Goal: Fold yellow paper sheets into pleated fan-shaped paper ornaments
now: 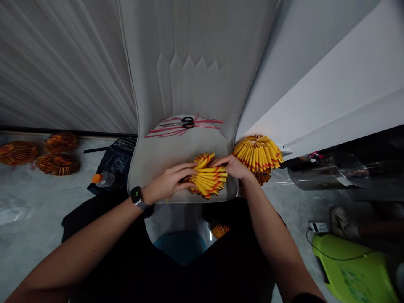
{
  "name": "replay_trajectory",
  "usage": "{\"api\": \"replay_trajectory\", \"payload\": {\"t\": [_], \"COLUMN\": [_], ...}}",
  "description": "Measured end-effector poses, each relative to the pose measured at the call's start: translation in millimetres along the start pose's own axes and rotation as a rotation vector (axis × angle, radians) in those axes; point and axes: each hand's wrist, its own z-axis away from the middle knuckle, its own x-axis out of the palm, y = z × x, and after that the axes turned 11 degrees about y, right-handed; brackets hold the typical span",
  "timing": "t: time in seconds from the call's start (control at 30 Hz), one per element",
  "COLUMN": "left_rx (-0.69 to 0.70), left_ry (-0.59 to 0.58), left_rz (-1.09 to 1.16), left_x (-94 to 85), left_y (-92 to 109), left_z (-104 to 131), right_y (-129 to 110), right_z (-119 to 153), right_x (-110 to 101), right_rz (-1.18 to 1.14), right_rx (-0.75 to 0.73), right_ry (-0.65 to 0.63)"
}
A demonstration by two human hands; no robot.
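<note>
A yellow pleated paper fan with red edging (pixel 208 182) rests near the front edge of the grey chair seat (pixel 154 168). My left hand (pixel 177 176) grips its left side, with the thumb below and the fingers on top. On the upper right side, my right hand (pixel 232 166) has its fingers closed at the folds. Farther back on the seat, black-handled scissors (pixel 188 122) lie on several thin red strips (pixel 160 134). Just right of my right hand is a larger yellow pleated paper piece (pixel 258 152), with darker pleated paper partly hidden beneath it.
On the floor at left are several orange pleated pieces (pixel 57 164), a dark bag (pixel 118 162) and an orange-capped bottle (pixel 105 179). To the right stand a clear bin (pixel 328 170), a green stool (pixel 353 265) and a shoe (pixel 342 222). A white panel (pixel 331 97) borders the chair.
</note>
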Motion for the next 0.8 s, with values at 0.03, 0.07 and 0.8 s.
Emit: {"api": "replay_trajectory", "payload": {"t": [0.03,0.07,0.8], "left_rx": [-0.002,-0.006,-0.026], "left_ry": [0.0,-0.002,-0.024], "left_rz": [0.001,0.002,-0.015], "left_x": [0.2,0.3,2.7], "left_y": [0,0,3], "left_z": [0,0,-1], "right_y": [-1,-2,-14], "right_z": [0,0,11], "right_x": [2,3,-9], "right_rz": [0.011,0.02,0.365], "right_rx": [0.023,0.046,-0.004], "right_ry": [-0.02,-0.036,-0.087]}}
